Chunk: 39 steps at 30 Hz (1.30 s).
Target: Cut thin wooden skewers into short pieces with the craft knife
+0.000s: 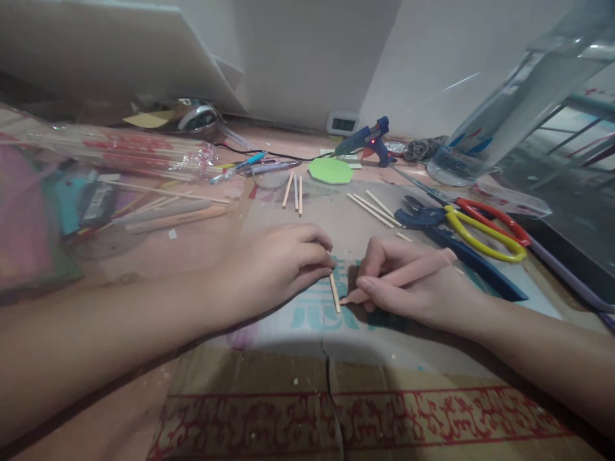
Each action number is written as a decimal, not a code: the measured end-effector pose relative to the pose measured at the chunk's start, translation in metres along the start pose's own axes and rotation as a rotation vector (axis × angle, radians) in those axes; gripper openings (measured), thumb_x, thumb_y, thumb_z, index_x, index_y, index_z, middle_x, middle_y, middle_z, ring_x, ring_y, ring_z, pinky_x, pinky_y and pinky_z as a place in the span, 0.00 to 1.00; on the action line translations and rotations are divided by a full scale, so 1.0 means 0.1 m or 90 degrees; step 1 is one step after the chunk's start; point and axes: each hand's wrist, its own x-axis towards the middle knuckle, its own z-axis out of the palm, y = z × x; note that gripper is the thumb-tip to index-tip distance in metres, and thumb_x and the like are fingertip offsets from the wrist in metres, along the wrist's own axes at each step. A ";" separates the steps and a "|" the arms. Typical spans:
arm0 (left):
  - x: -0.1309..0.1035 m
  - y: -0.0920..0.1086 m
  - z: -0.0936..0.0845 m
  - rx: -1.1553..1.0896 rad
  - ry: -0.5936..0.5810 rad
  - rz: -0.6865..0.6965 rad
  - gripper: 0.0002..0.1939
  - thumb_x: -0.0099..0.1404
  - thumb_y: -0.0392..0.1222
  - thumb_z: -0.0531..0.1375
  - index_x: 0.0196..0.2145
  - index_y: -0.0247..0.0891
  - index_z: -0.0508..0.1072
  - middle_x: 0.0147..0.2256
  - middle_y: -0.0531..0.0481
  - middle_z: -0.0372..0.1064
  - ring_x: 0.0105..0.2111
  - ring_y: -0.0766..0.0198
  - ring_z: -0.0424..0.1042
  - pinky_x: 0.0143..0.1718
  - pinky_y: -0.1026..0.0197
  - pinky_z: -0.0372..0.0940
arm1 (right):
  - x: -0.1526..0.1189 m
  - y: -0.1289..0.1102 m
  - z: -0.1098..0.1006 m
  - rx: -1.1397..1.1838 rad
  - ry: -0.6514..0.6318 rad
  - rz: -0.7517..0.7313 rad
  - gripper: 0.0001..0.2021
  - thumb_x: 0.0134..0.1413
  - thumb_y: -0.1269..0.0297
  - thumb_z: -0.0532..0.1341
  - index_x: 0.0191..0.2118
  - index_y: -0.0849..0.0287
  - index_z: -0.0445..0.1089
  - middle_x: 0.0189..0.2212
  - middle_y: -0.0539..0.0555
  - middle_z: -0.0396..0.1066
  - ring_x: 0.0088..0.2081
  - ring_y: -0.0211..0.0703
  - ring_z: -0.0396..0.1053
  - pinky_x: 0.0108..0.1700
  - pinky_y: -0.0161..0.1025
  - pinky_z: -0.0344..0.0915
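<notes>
My left hand (pixel 300 259) pinches the far end of a short wooden stick (pixel 335 294) against the work surface. The stick's near end points toward me. In my right hand (pixel 398 282) is a pale pink marker (pixel 416 269), its tip at the right side of the stick near the free end. Whether the tip touches the wood, I cannot tell. Beyond my left hand lie several short sticks (pixel 300 195), and more cut sticks (pixel 369 210) lie past my right hand.
Dark blue cutting pliers (pixel 473 262) and red-and-yellow-handled scissors (pixel 485 234) lie at right. At the back are a green octagonal piece (pixel 330 171), a blue glue gun (pixel 368 139) with a lit red light, and a clear bottle (pixel 461 153). Bagged sticks (pixel 120 147) lie at left.
</notes>
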 end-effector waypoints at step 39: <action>0.00 0.01 0.01 0.018 0.010 0.039 0.10 0.73 0.38 0.59 0.43 0.36 0.81 0.46 0.43 0.77 0.45 0.53 0.77 0.45 0.54 0.70 | 0.05 0.01 -0.01 -0.053 0.066 -0.046 0.14 0.61 0.65 0.65 0.23 0.57 0.69 0.24 0.50 0.75 0.25 0.35 0.73 0.24 0.29 0.65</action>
